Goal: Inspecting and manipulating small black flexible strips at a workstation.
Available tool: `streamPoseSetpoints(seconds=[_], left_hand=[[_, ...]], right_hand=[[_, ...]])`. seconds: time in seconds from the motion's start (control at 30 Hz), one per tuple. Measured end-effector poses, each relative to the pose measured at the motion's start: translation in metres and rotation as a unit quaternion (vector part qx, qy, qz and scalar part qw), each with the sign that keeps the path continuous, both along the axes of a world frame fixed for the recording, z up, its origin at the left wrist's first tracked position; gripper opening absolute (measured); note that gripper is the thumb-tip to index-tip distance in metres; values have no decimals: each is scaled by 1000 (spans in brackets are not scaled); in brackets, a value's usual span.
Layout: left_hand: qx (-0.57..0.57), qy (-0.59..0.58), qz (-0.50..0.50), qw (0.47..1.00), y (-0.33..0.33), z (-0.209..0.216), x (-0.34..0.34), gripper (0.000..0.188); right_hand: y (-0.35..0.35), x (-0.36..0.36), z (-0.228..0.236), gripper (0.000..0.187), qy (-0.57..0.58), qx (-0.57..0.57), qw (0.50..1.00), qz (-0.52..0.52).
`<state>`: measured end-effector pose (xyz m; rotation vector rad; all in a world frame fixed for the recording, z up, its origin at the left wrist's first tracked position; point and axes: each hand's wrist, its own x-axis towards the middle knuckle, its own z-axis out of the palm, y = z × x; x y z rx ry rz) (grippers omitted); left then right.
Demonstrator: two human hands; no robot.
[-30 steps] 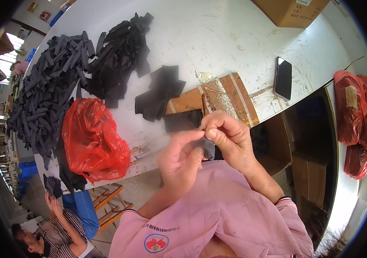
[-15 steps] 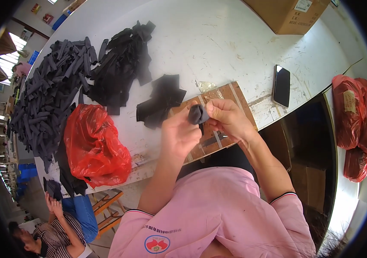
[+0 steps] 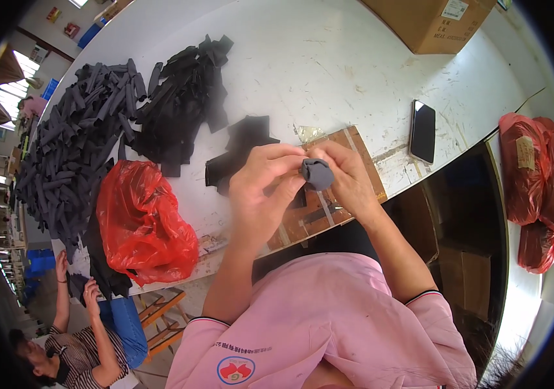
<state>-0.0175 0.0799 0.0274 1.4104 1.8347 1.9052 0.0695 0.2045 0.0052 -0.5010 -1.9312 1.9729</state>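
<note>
A small dark grey fabric tube [image 3: 318, 175] is between my two hands, its rounded opening facing up. My right hand [image 3: 353, 180] is closed on it from the right, fingers curled behind. My left hand [image 3: 260, 188] grips its left edge, with the thumb below and the fingertips partly hidden. Beneath my hands lies a brown wooden board [image 3: 364, 159] with strips of tape across it. Just beyond my left hand, several flat black fabric pieces [image 3: 249, 133] rest on the white table [image 3: 329, 71].
On the left lie a heap of grey fabric tubes [image 3: 76, 136], a pile of black pieces [image 3: 183, 97] and a red plastic bag [image 3: 144, 223]. A phone [image 3: 423, 131] and a cardboard box [image 3: 432, 29] are at right. Red bags [image 3: 526, 168] hang far right. Another person [image 3: 85, 350] sits lower left.
The fabric tube has turned and moved slightly right, its opening now rounder. My left hand has opened out from a tighter curl. The other person's hands have moved apart.
</note>
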Motion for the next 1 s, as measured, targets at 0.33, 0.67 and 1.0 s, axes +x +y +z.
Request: streamPoseSetpoints(seconds=[0.33, 0.67, 1.0], left_hand=[[101, -270, -23, 957, -2, -18, 9, 11], [-96, -154, -132, 975, 19, 21, 1, 18], [29, -191, -57, 980, 9, 3, 10, 18]], right_hand=[[7, 7, 15, 21, 19, 488, 867, 101], [2, 12, -9, 21, 88, 363, 926, 55], [-2, 12, -5, 23, 44, 397, 916, 39]])
